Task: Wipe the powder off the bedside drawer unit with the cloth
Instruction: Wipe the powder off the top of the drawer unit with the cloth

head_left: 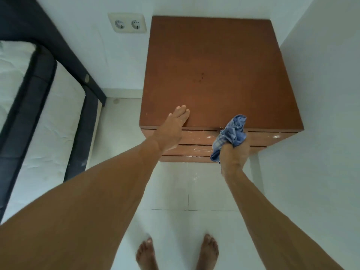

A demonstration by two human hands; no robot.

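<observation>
The brown wooden bedside drawer unit stands against the wall, seen from above. White powder streaks its drawer fronts below the top's front edge; another patch sits at the right. My right hand is closed around a bunched blue checked cloth, held against the front edge and upper drawer. My left hand lies flat with fingers together over the top's front left edge, holding nothing.
A bed with a white mattress and dark frame stands to the left. A double wall socket is behind. A white wall closes the right side. My bare feet stand on white floor tiles with some spilled powder.
</observation>
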